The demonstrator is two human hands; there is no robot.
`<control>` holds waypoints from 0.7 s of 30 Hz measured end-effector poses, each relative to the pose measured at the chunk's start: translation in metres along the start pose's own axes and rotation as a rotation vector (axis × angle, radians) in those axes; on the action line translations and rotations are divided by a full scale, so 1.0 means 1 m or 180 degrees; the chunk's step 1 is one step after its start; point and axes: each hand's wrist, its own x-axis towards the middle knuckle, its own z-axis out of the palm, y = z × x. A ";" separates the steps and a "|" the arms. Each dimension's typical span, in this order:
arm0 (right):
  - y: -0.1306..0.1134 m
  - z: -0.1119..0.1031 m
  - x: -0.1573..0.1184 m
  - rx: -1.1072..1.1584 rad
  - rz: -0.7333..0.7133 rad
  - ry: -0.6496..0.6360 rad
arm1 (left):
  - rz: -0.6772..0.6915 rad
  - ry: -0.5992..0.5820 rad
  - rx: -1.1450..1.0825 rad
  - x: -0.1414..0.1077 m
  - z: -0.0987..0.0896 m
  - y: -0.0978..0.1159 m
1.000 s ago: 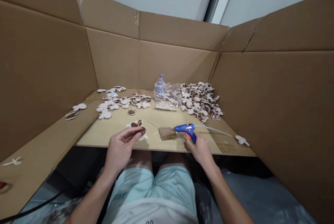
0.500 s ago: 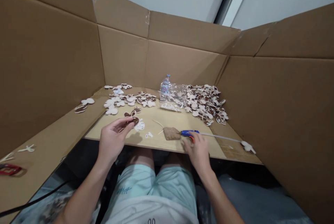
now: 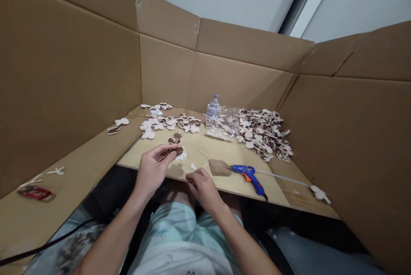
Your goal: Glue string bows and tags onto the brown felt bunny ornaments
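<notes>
My left hand [image 3: 154, 166] pinches a brown piece with white trim [image 3: 176, 151] between thumb and fingers, above the front of the board. My right hand [image 3: 204, 185] is at the board's front edge, its fingers bent together over the small white bits [image 3: 193, 167]; what they hold, if anything, is hidden. A blue glue gun [image 3: 248, 174] lies to the right of that hand, its nozzle on a brown pad [image 3: 220, 167]. White patterned pieces [image 3: 182, 155] lie just beyond the left fingertips.
Piles of brown and white shapes lie at the back left [image 3: 170, 122] and back right [image 3: 263, 131]. Between them are a plastic bag [image 3: 221, 127] and a bottle [image 3: 215, 100]. A red tool [image 3: 34, 192] lies at far left. Cardboard walls [image 3: 237, 69] surround the board.
My right hand has let go of the glue gun and moved left to the small white bits. My left hand still holds the brown piece. The view has shifted.
</notes>
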 end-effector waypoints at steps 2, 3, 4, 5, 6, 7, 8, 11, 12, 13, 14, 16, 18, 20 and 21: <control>0.002 0.002 -0.001 0.0105 0.0064 0.0121 | -0.0014 -0.0024 -0.0013 -0.001 0.000 -0.001; 0.003 0.002 -0.001 0.0159 0.0082 0.0171 | -0.0023 -0.0038 -0.0016 -0.001 0.001 -0.001; 0.003 0.002 -0.001 0.0210 0.0090 0.0212 | -0.0032 -0.0053 -0.0021 -0.002 0.002 -0.002; 0.003 0.003 -0.001 0.0258 0.0088 0.0246 | -0.0048 -0.0083 -0.0030 -0.004 0.003 -0.002; 0.003 0.003 0.000 0.0308 0.0080 0.0273 | -0.0071 -0.0132 -0.0044 -0.005 0.004 -0.002; 0.003 0.003 0.000 0.0362 0.0068 0.0299 | -0.0094 -0.0198 -0.0055 -0.007 0.006 -0.002; 0.003 0.003 0.001 0.0423 0.0057 0.0326 | -0.0115 -0.0272 -0.0056 -0.008 0.007 -0.002; 0.003 0.001 -0.001 0.0672 0.0059 0.0456 | -0.0143 -0.0480 -0.0004 -0.012 0.013 -0.002; 0.003 0.000 -0.002 0.0764 0.0086 0.0532 | -0.0139 -0.0521 0.0018 -0.013 0.015 -0.002; 0.004 -0.002 -0.004 0.0855 0.0130 0.0625 | -0.0136 -0.0553 0.0034 -0.014 0.016 -0.003; 0.006 -0.005 -0.006 0.0946 0.0189 0.0726 | -0.0136 -0.0578 0.0045 -0.015 0.017 -0.002; 0.010 -0.012 -0.010 0.1113 0.0342 0.0935 | -0.0131 -0.0618 0.0077 -0.017 0.019 -0.002; 0.015 -0.021 -0.015 0.1257 0.0494 0.1118 | -0.0126 -0.0664 0.0120 -0.020 0.021 0.000; 0.019 -0.031 -0.019 0.1529 0.0732 0.1272 | -0.0136 -0.0719 0.0136 -0.024 0.023 0.002; 0.021 -0.036 -0.022 0.1708 0.0879 0.1328 | -0.0146 -0.0748 0.0132 -0.026 0.024 0.004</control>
